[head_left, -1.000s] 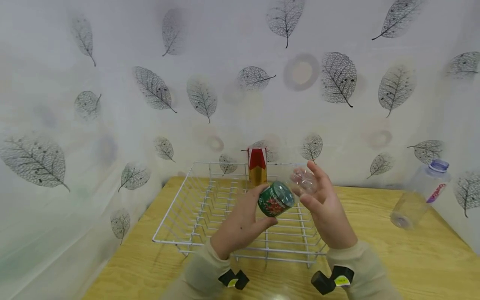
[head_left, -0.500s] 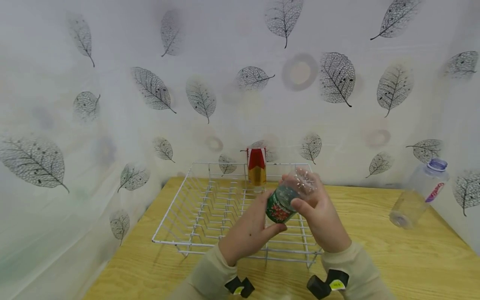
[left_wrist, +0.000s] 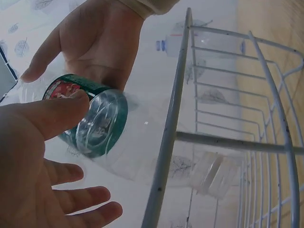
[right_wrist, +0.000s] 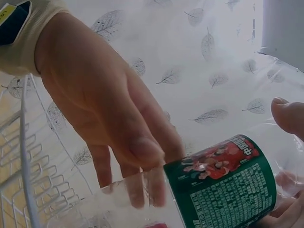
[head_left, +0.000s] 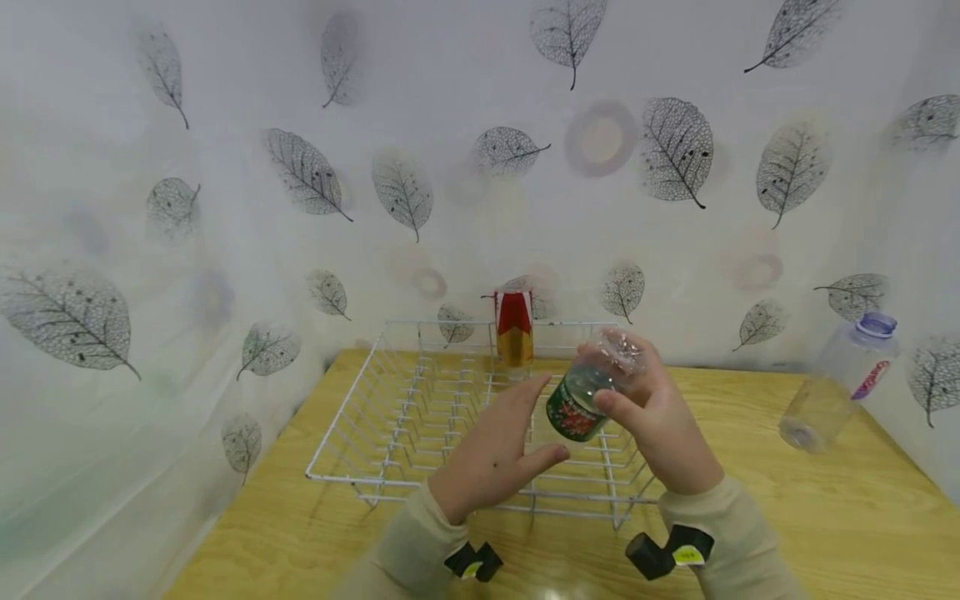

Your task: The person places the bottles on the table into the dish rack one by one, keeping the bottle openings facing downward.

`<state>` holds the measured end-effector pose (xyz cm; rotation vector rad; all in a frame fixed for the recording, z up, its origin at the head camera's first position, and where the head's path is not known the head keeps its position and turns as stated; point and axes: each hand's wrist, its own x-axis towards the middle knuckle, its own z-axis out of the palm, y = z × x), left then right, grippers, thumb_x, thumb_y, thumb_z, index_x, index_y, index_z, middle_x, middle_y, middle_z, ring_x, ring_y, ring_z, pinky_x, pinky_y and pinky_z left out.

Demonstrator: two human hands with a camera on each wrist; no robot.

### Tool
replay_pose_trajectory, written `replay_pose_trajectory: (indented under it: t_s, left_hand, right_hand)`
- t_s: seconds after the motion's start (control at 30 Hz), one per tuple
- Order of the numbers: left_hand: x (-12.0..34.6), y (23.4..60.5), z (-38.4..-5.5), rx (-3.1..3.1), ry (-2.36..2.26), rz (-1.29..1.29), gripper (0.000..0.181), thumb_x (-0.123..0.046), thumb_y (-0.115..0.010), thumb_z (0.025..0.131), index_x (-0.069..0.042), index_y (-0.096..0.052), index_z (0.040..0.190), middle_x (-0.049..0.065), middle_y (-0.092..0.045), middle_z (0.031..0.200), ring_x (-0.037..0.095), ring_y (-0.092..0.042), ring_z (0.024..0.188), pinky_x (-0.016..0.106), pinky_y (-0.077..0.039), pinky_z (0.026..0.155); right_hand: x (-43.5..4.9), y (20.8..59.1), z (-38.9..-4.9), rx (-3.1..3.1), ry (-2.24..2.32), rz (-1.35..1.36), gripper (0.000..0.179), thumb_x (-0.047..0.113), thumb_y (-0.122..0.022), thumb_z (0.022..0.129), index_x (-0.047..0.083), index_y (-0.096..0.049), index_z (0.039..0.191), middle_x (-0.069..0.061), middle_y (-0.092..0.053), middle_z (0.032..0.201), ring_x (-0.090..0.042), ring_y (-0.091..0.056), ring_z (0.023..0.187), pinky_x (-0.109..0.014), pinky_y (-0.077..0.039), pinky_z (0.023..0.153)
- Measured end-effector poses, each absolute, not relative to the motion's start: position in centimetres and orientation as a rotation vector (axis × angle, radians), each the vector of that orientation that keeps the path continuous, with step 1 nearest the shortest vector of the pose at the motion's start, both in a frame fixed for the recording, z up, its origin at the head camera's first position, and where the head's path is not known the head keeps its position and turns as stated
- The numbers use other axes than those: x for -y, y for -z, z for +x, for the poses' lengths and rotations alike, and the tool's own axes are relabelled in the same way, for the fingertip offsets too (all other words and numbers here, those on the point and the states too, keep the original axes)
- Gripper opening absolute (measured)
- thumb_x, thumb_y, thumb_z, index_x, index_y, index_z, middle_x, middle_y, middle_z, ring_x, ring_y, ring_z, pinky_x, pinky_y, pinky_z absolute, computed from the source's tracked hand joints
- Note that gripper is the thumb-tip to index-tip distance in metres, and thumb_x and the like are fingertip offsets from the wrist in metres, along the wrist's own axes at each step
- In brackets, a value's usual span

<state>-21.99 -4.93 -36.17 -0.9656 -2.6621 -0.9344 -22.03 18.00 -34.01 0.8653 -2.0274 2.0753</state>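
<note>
A clear plastic bottle with a green and red label [head_left: 576, 410] is tilted over the wire rack, its dimpled base up toward my right hand. The fingers and thumb of my right hand [head_left: 660, 425] grip it at the base end. Beside the label, my left hand [head_left: 491, 458] is spread, thumb and fingers apart around the bottle. In the left wrist view, the left hand [left_wrist: 52, 161] has its thumb over the label, and the bottle's clear neck [left_wrist: 216, 175] points down to the right. Whether that thumb touches the bottle I cannot tell.
A white wire dish rack [head_left: 330, 481] stands on the wooden table [head_left: 757, 500] beneath the hands. At its back stands a red and gold container [head_left: 514, 325]. A clear bottle with a purple neck [head_left: 825, 400] is at the right. Leaf-patterned sheeting [head_left: 480, 233] encloses the back and sides.
The right hand has closed around the base end of the bottle, while the left hand has loosened its hold and spread its fingers. The bottle has shifted slightly right.
</note>
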Motion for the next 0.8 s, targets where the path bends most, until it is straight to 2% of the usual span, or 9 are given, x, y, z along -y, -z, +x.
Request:
replay_pose_trajectory:
  t_s: [0.1,0.3,0.43,0.67,0.8]
  left_hand:
    - [6.0,35.9,-22.2,2.701,0.890,-0.936,0.083,-0.055,-0.061,0.098,-0.015,-0.025,0.161,0.006,-0.036,0.159,0.024,-0.036,0.144,0.049,-0.036,0.114]
    - [9.3,35.5,-22.5,2.758,0.826,-0.859,0.083,-0.053,-0.060,0.099,-0.012,-0.024,0.162,0.011,-0.033,0.161,0.030,-0.034,0.145,0.051,-0.034,0.115]
    - [12.2,35.3,-22.7,2.804,0.805,-0.795,0.084,-0.052,-0.058,0.100,-0.011,-0.021,0.163,0.014,-0.028,0.163,0.035,-0.028,0.148,0.056,-0.028,0.117]
    - [17.6,35.7,-23.3,2.839,0.832,-0.676,0.082,-0.044,-0.060,0.102,-0.005,-0.021,0.162,0.020,-0.024,0.163,0.041,-0.023,0.149,0.060,-0.023,0.117]
    - [20.7,36.0,-24.2,2.892,0.839,-0.557,0.084,-0.048,-0.058,0.101,-0.006,-0.020,0.162,0.020,-0.021,0.164,0.042,-0.019,0.150,0.062,-0.021,0.117]
  right_hand:
    - [-18.5,33.8,-22.1,2.051,-2.046,0.839,0.063,0.001,-0.057,0.101,0.015,-0.027,0.156,-0.013,-0.050,0.147,-0.024,-0.054,0.130,-0.032,-0.052,0.098]
    - [-19.0,33.5,-22.2,2.067,-2.045,0.776,0.063,0.002,-0.059,0.101,0.017,-0.030,0.155,-0.015,-0.050,0.146,-0.026,-0.054,0.129,-0.030,-0.051,0.098]
    - [-19.2,33.3,-22.3,2.093,-2.044,0.732,0.063,0.004,-0.060,0.101,0.018,-0.030,0.155,-0.015,-0.050,0.146,-0.026,-0.054,0.129,-0.030,-0.050,0.099]
    - [-19.6,33.4,-22.5,2.132,-2.028,0.726,0.062,0.005,-0.060,0.102,0.018,-0.031,0.155,-0.019,-0.046,0.148,-0.025,-0.052,0.130,-0.029,-0.050,0.098]
    - [-19.9,33.4,-22.7,2.127,-2.016,0.730,0.061,0.003,-0.060,0.101,0.016,-0.032,0.154,-0.020,-0.048,0.146,-0.025,-0.054,0.127,-0.030,-0.051,0.097]
